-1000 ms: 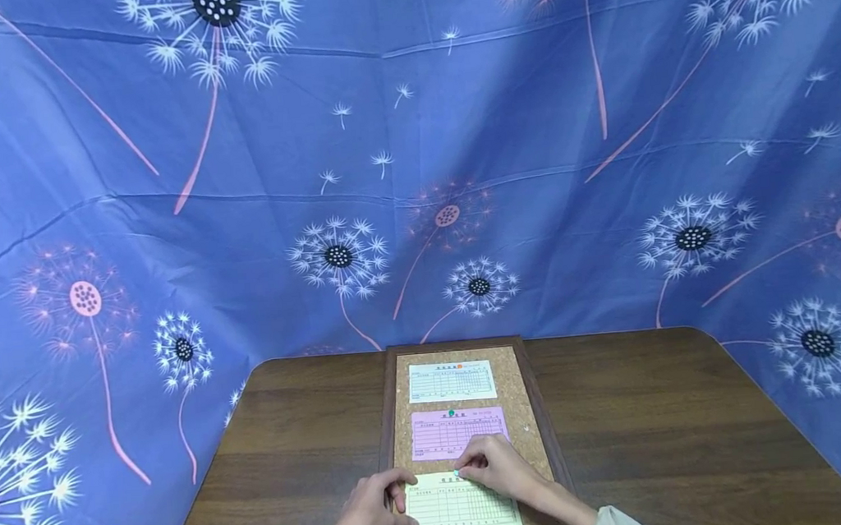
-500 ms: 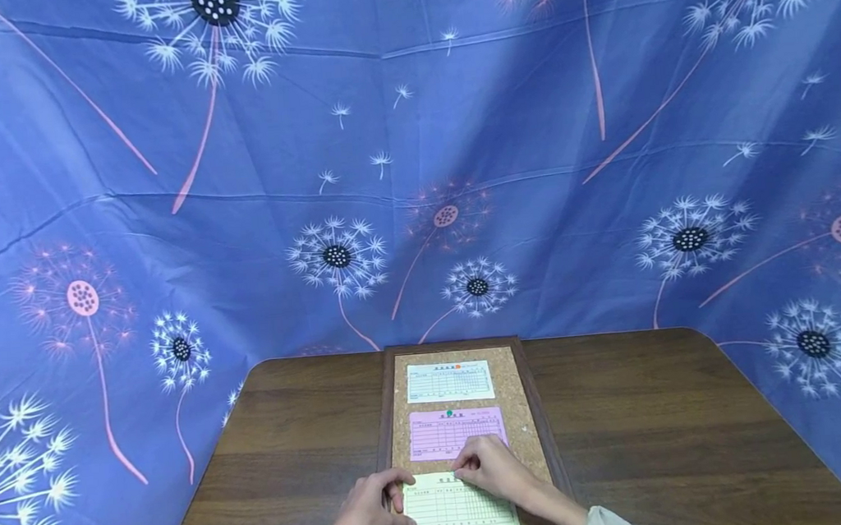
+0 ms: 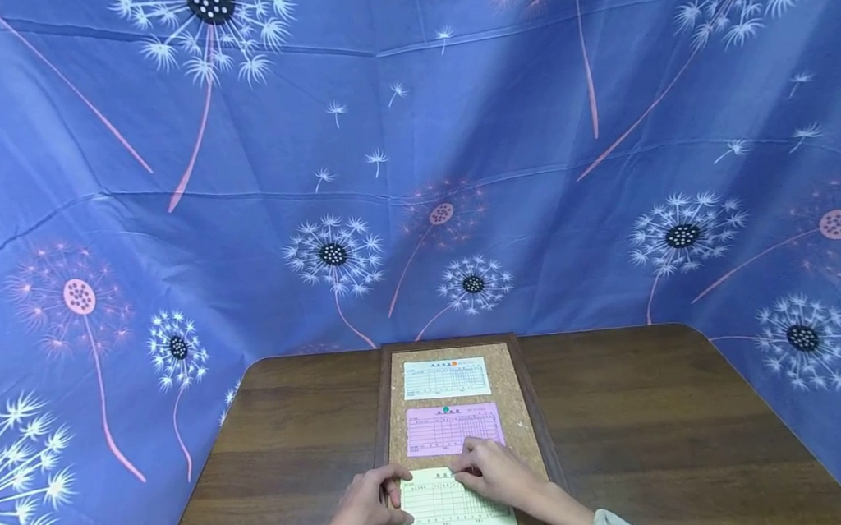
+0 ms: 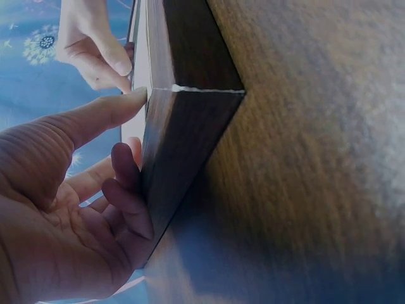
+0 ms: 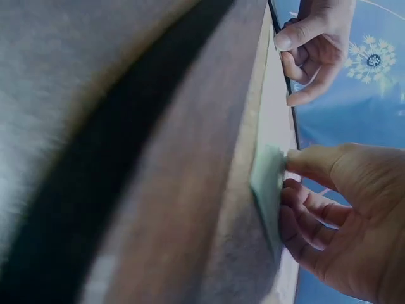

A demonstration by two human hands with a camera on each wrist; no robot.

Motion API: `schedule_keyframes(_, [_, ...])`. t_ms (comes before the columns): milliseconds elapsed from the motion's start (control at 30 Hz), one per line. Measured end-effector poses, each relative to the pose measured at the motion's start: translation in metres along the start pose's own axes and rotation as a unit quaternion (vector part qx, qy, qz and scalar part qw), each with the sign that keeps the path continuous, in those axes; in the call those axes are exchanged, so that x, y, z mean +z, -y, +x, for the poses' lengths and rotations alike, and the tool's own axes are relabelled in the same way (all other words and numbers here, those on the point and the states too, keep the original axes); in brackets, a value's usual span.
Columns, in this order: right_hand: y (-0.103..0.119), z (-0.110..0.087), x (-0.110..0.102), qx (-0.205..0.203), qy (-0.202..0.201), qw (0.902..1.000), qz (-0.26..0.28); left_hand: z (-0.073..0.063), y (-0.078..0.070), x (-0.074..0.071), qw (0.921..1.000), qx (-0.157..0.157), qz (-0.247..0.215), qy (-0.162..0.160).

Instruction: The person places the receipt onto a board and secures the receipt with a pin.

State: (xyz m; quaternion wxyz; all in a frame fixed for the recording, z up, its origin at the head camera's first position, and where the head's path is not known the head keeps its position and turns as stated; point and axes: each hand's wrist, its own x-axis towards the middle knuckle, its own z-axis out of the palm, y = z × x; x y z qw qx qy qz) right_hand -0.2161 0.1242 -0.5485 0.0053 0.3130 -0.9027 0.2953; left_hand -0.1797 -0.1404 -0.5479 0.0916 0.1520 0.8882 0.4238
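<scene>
A pale yellow printed form slip (image 3: 440, 510) lies on the near part of a wood-framed cork board (image 3: 516, 378). My left hand (image 3: 361, 506) rests at the slip's left side, with thumb and index finger spread and their tips pressing on its edge. In the left wrist view, the other fingers of that left hand (image 4: 69, 190) bend beside the dark wooden frame (image 4: 190, 120). At the slip's top edge, my right hand (image 3: 498, 472) pinches a small push pin between thumb and index finger. Those fingertips hide most of the pin.
Farther up the board are a purple form slip (image 3: 434, 436) with a green push pin (image 3: 446, 410) and a light blue one (image 3: 437, 383) with an orange push pin (image 3: 454, 364). A dark wooden table (image 3: 648, 426) surrounds the board. Blue dandelion-print cloth (image 3: 395, 132) hangs behind.
The view has shifted slightly. Both hands stay at the same places on the yellow slip. The push pin's pale head, visible a second ago, is now mostly covered by the right fingertips.
</scene>
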Motion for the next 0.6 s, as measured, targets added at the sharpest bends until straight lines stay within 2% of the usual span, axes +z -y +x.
schedule_keyframes(167, [-0.01, -0.004, 0.001, 0.003, 0.016, 0.9978, 0.065, 0.002, 0.002, -0.002, 0.9999, 0.011, -0.002, -0.013])
schedule_keyframes(267, [-0.013, -0.004, -0.004, -0.008, 0.024, 0.9953, 0.093, 0.006, 0.003, -0.005, 0.9991, 0.032, -0.015, -0.021])
schedule_keyframes(367, [-0.019, -0.002, -0.012, -0.011, 0.018, 0.9951, 0.097, 0.014, 0.006, -0.012, 0.997, 0.059, -0.041, -0.03])
schedule_keyframes(467, [-0.028, -0.001, -0.024, -0.023, -0.01, 0.9964, 0.081, 0.021, 0.011, -0.024, 0.994, 0.074, -0.069, -0.04])
schedule_keyframes(600, [-0.045, -0.001, -0.044, -0.04, -0.083, 0.9955, 0.022, 0.032, 0.015, -0.045, 0.9911, 0.071, -0.085, -0.073])
